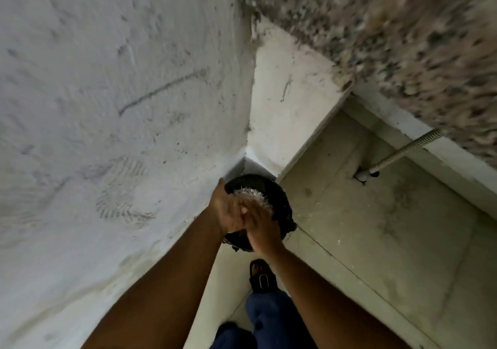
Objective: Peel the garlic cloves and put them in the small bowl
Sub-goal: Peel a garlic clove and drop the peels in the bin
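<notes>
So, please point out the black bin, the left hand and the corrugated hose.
black bin (279, 195): head view, dark inner right side.
left hand (228, 211): head view, back of hand.
corrugated hose (403, 152): head view, middle of its length.

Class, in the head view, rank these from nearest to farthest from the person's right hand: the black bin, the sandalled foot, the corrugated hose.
1. The black bin: directly under the right hand, in the wall corner, with pale scraps inside.
2. The sandalled foot: just below the hand, on the floor.
3. The corrugated hose: far to the upper right, under the granite counter.
</notes>
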